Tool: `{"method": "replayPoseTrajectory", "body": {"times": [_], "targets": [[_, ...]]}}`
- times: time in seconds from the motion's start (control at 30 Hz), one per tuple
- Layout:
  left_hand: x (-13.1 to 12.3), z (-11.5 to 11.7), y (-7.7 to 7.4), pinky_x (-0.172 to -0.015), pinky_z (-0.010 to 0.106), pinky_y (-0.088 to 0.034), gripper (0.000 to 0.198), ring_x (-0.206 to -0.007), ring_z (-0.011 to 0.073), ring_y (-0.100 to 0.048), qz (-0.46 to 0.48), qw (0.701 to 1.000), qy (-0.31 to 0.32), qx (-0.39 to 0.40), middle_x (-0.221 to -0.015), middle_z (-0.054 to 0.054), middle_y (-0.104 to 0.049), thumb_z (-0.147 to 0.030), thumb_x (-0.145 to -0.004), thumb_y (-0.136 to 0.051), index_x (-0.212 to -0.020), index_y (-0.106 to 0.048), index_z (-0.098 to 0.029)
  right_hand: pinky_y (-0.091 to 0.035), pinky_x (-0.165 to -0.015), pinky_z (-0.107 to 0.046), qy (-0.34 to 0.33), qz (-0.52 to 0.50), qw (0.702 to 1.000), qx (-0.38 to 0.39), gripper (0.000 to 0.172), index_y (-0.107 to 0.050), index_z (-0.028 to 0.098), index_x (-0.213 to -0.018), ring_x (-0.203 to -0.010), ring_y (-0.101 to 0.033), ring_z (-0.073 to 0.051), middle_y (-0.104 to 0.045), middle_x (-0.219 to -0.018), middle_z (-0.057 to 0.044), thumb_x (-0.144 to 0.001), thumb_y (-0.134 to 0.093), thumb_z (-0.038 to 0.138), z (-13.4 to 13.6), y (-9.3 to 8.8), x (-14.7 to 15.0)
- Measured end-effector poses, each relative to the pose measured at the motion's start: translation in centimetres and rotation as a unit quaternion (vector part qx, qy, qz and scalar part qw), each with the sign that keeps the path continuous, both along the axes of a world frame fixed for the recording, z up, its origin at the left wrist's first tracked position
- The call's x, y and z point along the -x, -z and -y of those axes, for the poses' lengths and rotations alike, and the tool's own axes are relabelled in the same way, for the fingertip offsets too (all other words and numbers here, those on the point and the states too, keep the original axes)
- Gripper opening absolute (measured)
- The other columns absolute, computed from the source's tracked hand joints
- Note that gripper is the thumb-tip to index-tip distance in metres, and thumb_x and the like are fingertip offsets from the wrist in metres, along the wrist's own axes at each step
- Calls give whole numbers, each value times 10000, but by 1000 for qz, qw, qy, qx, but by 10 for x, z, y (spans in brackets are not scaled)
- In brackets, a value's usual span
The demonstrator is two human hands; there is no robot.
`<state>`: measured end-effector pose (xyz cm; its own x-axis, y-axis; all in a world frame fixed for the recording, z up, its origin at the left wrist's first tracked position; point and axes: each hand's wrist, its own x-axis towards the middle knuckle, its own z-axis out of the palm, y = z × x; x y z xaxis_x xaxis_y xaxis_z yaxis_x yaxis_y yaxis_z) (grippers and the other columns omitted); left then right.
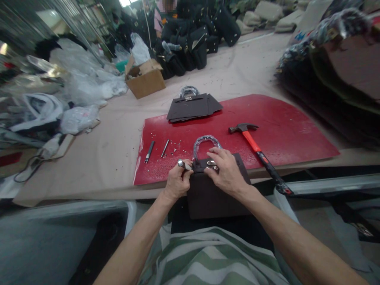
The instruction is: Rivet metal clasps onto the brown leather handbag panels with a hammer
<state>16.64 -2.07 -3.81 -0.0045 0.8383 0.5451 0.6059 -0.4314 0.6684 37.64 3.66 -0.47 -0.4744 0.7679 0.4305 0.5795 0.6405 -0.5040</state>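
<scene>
A dark brown bag panel hangs over the table's front edge, its top lying on the red board. Its handle, wrapped in clear plastic, arches up from that top edge. My left hand is closed around a short tool with a shiny metal cap, at the panel's upper left corner by the handle's base. The tool's exact kind cannot be made out. With bent fingers, my right hand grips the panel's top around a shiny metal clasp.
On the red board lie a claw hammer, a flat dark tool, a thin metal rod and scattered small studs. Stacked panels lie behind. A cardboard box and black bags stand farther back.
</scene>
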Motion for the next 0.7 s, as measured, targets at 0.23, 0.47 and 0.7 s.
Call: {"method": "replayPoseTrajectory", "body": {"times": [0.23, 0.47, 0.7], "targets": [[-2, 1, -3, -899, 329, -568, 167, -975, 205, -703, 32, 998, -5, 50, -1017, 66, -723, -108, -853, -572, -981, -630, -198, -464, -789, -448, 287, 258, 921, 57, 361, -680, 100, -1085, -995, -600, -371, -630, -1128, -227, -907, -535, 379, -33, -14, -99], [-3, 1, -3, -869, 328, -558, 186, -948, 213, -690, 40, 997, 8, 62, -1002, 71, -705, -103, -858, -567, -1005, -631, -198, -383, -578, -288, 274, -6, 881, 387, 90, -548, 192, -714, -693, -565, -211, -545, -669, -45, -688, -629, 164, -53, -30, -99], [-8, 1, -4, -852, 338, -555, 197, -903, 217, -679, 47, 997, 0, 60, -940, 66, -692, -74, -838, -560, -976, -625, -198, -314, -411, -213, 186, -165, 852, 460, 136, -434, 226, -738, -431, -339, -88, -395, -597, 56, -825, -506, 302, -31, -85, -65]]}}
